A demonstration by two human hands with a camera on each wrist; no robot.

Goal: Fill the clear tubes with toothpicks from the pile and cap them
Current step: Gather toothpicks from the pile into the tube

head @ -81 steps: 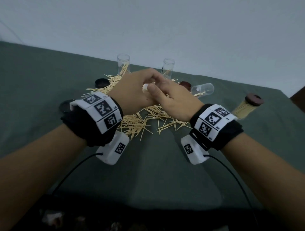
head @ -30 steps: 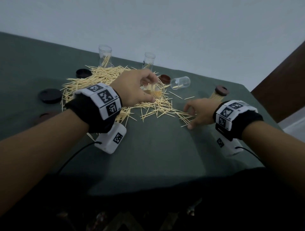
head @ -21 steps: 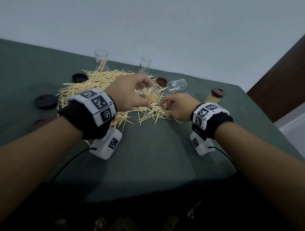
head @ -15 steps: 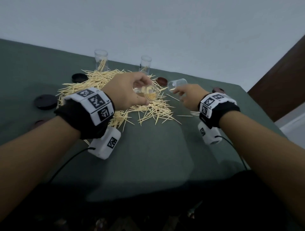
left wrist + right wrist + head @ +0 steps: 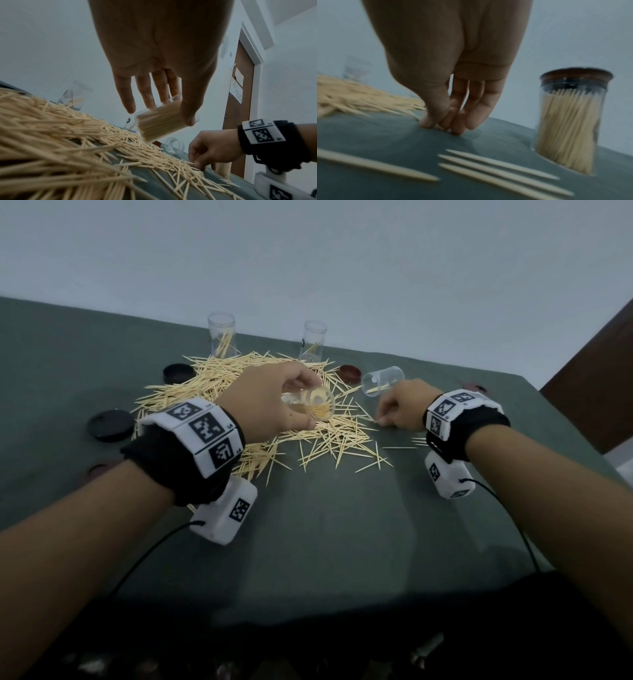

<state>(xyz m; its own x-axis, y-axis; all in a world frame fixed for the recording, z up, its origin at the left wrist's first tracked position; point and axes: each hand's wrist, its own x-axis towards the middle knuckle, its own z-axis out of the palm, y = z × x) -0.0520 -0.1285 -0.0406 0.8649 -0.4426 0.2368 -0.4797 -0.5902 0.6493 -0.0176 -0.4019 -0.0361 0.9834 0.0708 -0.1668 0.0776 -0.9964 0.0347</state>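
My left hand (image 5: 301, 402) holds a clear tube (image 5: 320, 410) tilted over the toothpick pile (image 5: 239, 378), mouth toward me. In the left wrist view this tube (image 5: 159, 123) is packed with toothpicks and pinched between thumb and fingers. My right hand (image 5: 383, 422) is down at the pile's right edge, fingertips (image 5: 443, 124) pressed together on the cloth, pinching a toothpick (image 5: 371, 421). An open tube (image 5: 382, 380) lies on its side just beyond that hand. Two upright tubes (image 5: 221, 337) (image 5: 313, 340) with a few toothpicks stand behind the pile.
Black caps (image 5: 177, 373) (image 5: 110, 426) lie left of the pile, and a brown cap (image 5: 350, 373) lies beside the fallen tube. A capped, filled tube (image 5: 568, 121) stands right of my right hand. Loose toothpicks (image 5: 496, 166) lie under my right wrist. Green cloth (image 5: 325, 525) covers the table.
My right hand dropped back from near the fallen tube to the pile's right edge and closed its fingertips on a toothpick. My left hand keeps the tilted tube in place.
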